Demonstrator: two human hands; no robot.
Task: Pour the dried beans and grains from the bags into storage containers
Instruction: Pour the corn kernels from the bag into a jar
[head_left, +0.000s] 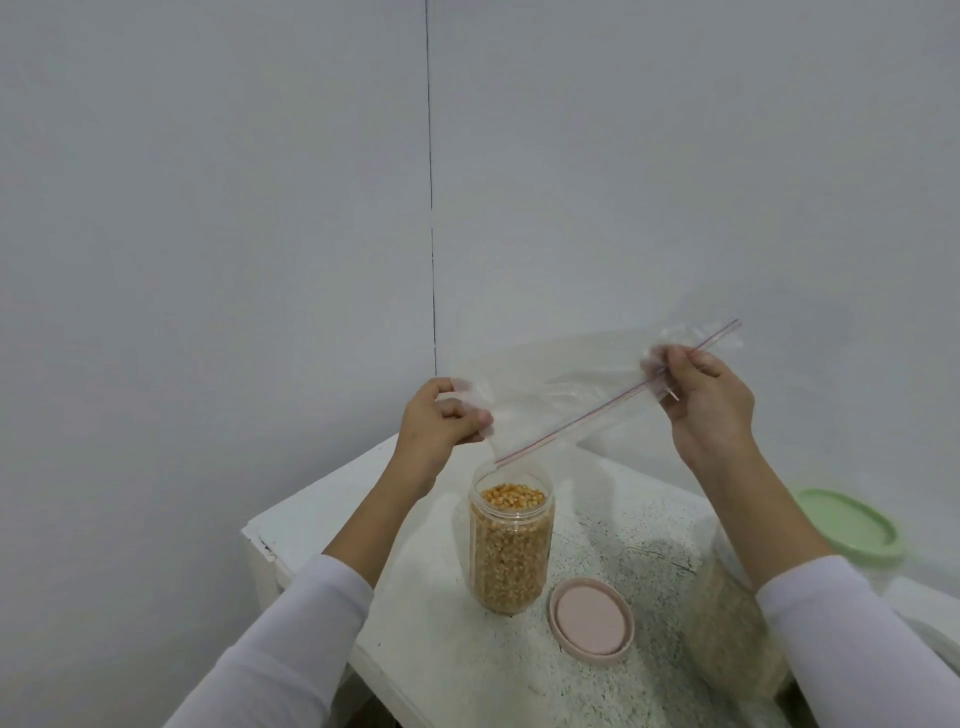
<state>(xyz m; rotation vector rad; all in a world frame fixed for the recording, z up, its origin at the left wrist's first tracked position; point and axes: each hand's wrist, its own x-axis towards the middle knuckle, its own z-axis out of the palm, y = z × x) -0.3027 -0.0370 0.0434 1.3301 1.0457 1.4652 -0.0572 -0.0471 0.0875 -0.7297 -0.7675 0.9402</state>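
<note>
A clear zip bag (566, 387) with a red and blue seal strip hangs empty above the table, its lower corner over the mouth of a clear jar (511, 551). Yellow corn kernels fill that jar almost to the rim, and it stands without a lid. My left hand (441, 423) grips the bag's left corner. My right hand (701, 400) pinches the bag at its seal strip, higher and to the right. A second clear container (732, 634) of pale grains stands at the right, partly hidden by my right forearm.
A pink lid (592, 621) lies on the white speckled table (467, 649) just right of the jar. A green lid (852, 522) rests at the far right. The table's left edge drops off near my left forearm. Grey walls close in behind.
</note>
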